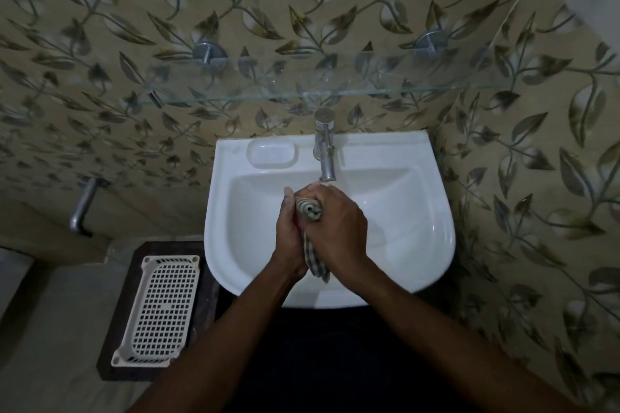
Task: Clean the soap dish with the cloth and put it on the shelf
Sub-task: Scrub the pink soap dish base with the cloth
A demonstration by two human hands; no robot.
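Far left, a metal pipe stub (83, 205) projects from the leaf-patterned tiled wall (100, 84). Beside the white ceramic washbasin (419, 211), a cream perforated plastic soap dish (157, 310) lies on a dark low stand (114, 339), untouched. Over the basin bowl, the left hand (289, 238) and right hand (335, 228) both close tightly around a twisted checked cloth (313, 245), directly under the chrome tap (324, 147). Above, a clear glass shelf (302, 90) spans the wall.

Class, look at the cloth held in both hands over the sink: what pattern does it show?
The cloth is checked, in dark and pale tones, clearest on its hanging end in the head view.
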